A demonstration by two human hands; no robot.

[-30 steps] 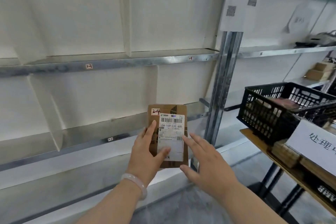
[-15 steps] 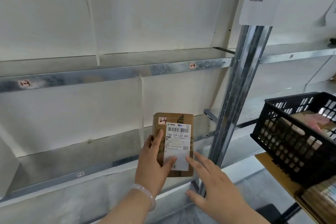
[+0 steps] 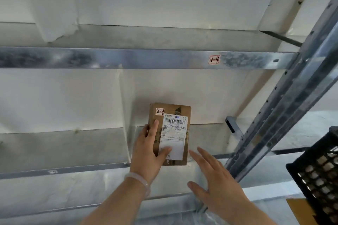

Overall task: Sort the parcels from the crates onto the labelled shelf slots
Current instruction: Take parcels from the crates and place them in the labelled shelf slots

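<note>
One parcel (image 3: pixel 172 133) only, and your left hand (image 3: pixel 146 157) grasps it, thumb across the label, upright at the front edge of the lower shelf (image 3: pixel 82 170), just right of the divider (image 3: pixel 126 115). Your right hand (image 3: pixel 217 184) hangs released beside it, fingers spread. Let go this near the edge and it could topple forward. Its 2-4 tag (image 3: pixel 160 111) differs from the 1-4 tag (image 3: pixel 214 59) overhead, so check the slot. One crate (image 3: pixel 318 175), two hands.

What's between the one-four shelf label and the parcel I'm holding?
In the head view, only bare white back panel lies between the 1-4 label and the parcel.
</note>
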